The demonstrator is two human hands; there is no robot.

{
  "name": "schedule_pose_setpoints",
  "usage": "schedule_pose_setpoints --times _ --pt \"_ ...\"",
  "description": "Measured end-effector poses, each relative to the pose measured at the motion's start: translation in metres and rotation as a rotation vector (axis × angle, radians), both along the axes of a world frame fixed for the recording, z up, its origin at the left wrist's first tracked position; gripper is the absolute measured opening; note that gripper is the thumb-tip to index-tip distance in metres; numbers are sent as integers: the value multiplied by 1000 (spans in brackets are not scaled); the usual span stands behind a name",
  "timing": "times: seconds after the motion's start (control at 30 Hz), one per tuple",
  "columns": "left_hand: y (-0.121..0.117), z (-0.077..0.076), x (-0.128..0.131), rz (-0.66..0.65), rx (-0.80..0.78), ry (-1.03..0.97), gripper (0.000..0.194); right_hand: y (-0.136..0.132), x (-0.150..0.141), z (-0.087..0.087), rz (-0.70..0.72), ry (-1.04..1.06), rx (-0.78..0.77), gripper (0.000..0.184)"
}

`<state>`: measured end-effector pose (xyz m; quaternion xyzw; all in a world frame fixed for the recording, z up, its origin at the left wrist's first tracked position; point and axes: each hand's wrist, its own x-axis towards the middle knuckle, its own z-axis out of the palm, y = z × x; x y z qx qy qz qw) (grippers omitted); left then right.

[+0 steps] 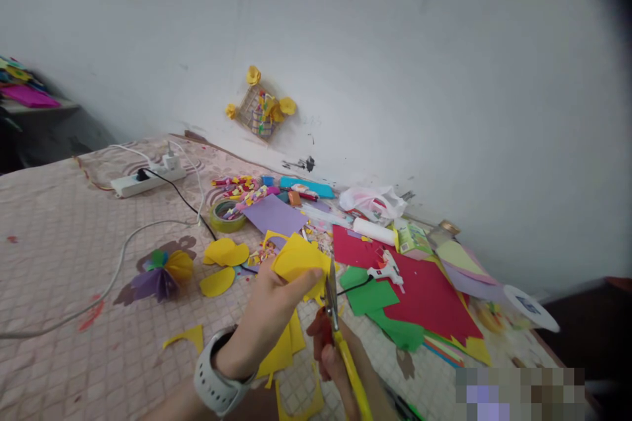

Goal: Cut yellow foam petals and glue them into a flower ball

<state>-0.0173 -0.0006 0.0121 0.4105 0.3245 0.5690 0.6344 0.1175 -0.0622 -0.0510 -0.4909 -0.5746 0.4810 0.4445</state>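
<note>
My left hand [276, 302], with a pale watch on its wrist, pinches a piece of yellow paper [299, 256] between thumb and fingers. My right hand [336, 355] is wrapped round a pair of scissors [349, 368] with a yellow handle. The blades point up and are at the right edge of the paper; whether they touch it I cannot tell. Below my hands lie yellow sheets [276, 358] and a yellow offcut [313, 401]. To the left are rounded yellow pieces [217, 281] and a curved yellow scrap [185, 340].
A purple and yellow paper flower [165, 276] sits left, near a power strip [148, 181] with trailing cords. A white glue gun [388, 270] lies on red paper [424, 296], beside green paper [368, 293]. A tape roll [227, 217] and purple paper [275, 215] lie farther back.
</note>
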Motion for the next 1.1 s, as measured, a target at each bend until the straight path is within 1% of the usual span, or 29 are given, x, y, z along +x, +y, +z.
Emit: schedule_pose_setpoints --times 0.13,0.23,0.33,0.43,0.5,0.63,0.83,0.93,1.1 --pt "-3 -4 2 -44 11 27 11 -6 1 19 -41 -15 18 47" --pt "-3 -6 3 -53 16 35 10 -7 3 25 -59 -23 -3 47" --pt "-3 -6 4 -63 14 31 11 -3 7 22 -32 -23 -21 47" --pt "-3 -6 4 -66 18 24 12 1 12 18 59 -27 -40 49" --pt "-3 -6 4 -68 23 15 12 2 13 17 82 -30 -42 50" --pt "-3 -6 4 -78 30 5 11 1 12 20 30 -50 -39 51" --pt "-4 -4 5 -70 23 -3 12 1 11 22 38 -45 -48 53" --pt "-4 -4 5 -75 23 3 11 1 10 22 43 -28 -38 51" --pt "-5 -2 6 -50 5 -5 12 0 10 22 16 -21 -34 52"
